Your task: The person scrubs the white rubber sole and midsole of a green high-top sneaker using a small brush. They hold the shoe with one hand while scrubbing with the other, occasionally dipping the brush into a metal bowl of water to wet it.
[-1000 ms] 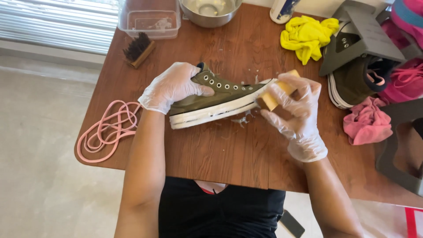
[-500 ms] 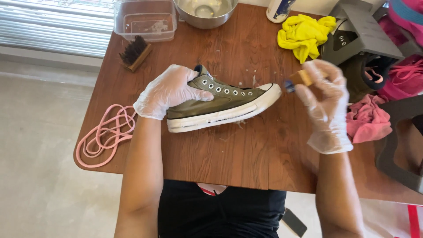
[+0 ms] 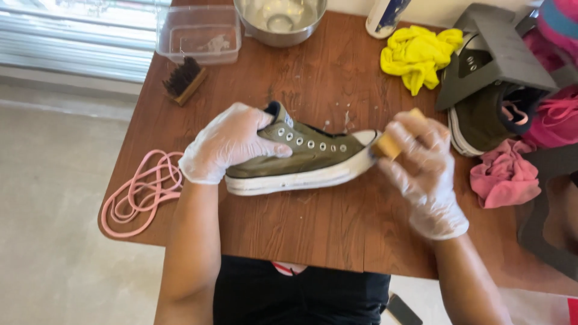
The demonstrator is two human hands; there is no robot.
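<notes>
- Left hand (image 3: 232, 143), gloved, clasps the heel of the shoe (image 3: 304, 157), hiding it; shoe lies mid-table (image 3: 313, 229).
- Right hand (image 3: 424, 171) pinches a sponge (image 3: 390, 144) at the toe, fingers covering most of it.
- Second shoe (image 3: 481, 123) half under a grey lid.

The left hand (image 3: 232, 141) hides the shoe's (image 3: 301, 159) heel; the bowl (image 3: 280, 18) is cut off.
</notes>
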